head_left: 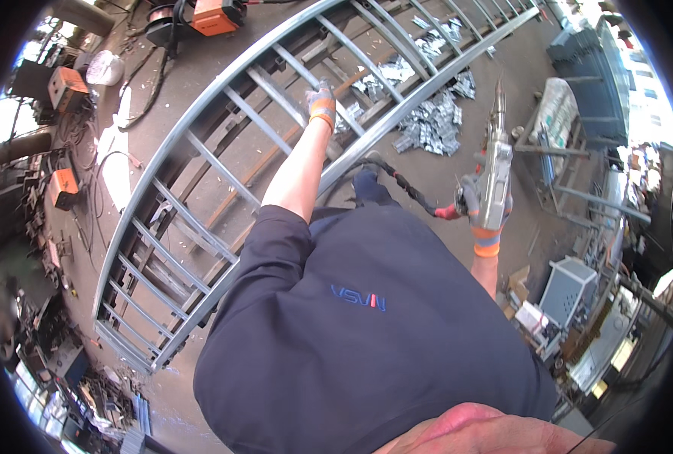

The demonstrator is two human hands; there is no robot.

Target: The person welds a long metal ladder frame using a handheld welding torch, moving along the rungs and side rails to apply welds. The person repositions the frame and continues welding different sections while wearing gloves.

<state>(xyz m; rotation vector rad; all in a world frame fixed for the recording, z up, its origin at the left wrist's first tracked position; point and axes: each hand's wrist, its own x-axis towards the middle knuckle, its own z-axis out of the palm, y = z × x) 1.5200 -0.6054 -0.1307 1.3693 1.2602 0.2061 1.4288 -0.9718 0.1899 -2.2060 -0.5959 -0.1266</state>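
Observation:
A long, ladder-like grey steel frame (200,72) with several crossbars runs diagonally in front of me. My left hand (321,104), in a grey and orange glove, reaches over the near rail, its fingers closed around a crossbar (297,66). Out to the right, my right hand (486,227) wears a matching glove. It grips a silver welding gun (495,163) whose slim nozzle points away from me. A dark cable with a red section (446,212) runs left from the gun toward my legs. The gun's nozzle is apart from the frame.
Thin metal scraps (431,125) lie on the floor beyond the near rail. Orange machines (217,17) stand at the far left with cables trailing. A rack with a wrapped roll (557,113) and a grey perforated box (569,284) stand at right.

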